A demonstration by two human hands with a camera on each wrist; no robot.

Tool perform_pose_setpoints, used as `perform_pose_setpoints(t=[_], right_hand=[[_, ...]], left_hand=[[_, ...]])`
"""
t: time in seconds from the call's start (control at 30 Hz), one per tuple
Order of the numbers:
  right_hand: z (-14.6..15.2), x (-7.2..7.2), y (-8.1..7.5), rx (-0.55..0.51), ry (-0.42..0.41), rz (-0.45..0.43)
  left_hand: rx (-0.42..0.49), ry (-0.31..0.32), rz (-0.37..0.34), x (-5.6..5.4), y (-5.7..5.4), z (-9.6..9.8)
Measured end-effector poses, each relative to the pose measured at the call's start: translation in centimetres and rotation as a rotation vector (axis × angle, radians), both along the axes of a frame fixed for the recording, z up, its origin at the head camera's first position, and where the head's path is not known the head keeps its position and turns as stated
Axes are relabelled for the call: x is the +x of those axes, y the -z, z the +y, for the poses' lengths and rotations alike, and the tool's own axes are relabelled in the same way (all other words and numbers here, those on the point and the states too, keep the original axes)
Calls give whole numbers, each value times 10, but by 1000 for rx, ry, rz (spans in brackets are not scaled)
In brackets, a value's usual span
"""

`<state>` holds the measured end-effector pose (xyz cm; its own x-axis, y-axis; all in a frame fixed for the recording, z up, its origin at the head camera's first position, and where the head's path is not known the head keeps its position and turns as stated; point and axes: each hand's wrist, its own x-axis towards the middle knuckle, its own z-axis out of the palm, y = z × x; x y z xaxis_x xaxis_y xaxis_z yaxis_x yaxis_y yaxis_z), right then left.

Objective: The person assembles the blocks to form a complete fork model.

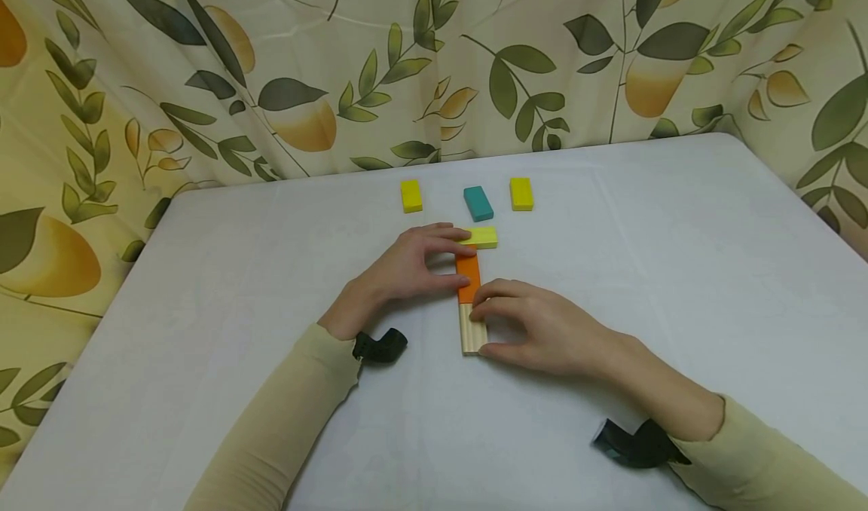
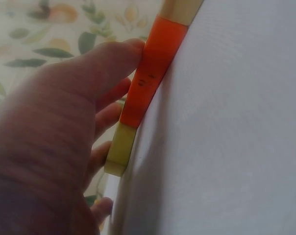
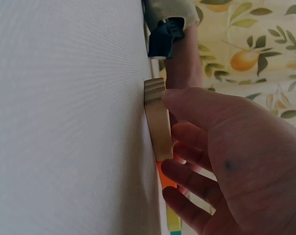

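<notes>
Three rectangular blocks lie end to end on the table: a plain wood block nearest, an orange block in the middle, and a yellow-green block set crosswise at the far end. My left hand holds the orange block, thumb and index finger on it, with another fingertip at the yellow-green block. The left wrist view shows small dark marks on the orange block's side. From the right, my right hand grips the plain wood block, thumb at its near end and fingers by the orange joint.
Beyond the row, near the table's back edge, lie a yellow block, a teal block and another yellow block. A white cloth covers the table. Behind it hangs a leaf-patterned curtain.
</notes>
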<state>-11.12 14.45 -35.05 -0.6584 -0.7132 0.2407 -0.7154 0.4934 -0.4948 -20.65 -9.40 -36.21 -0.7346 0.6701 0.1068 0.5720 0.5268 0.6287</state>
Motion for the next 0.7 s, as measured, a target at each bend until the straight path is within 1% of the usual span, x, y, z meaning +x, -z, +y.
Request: perform_pose_setpoints(t=[0.2,0.7], right_hand=[[-1,1,-1,10,9,-12],[0,1,-1,5,12,-22]], left_hand=[[13,5,2,0,0,0],[-20,-11,-4,1,0,1]])
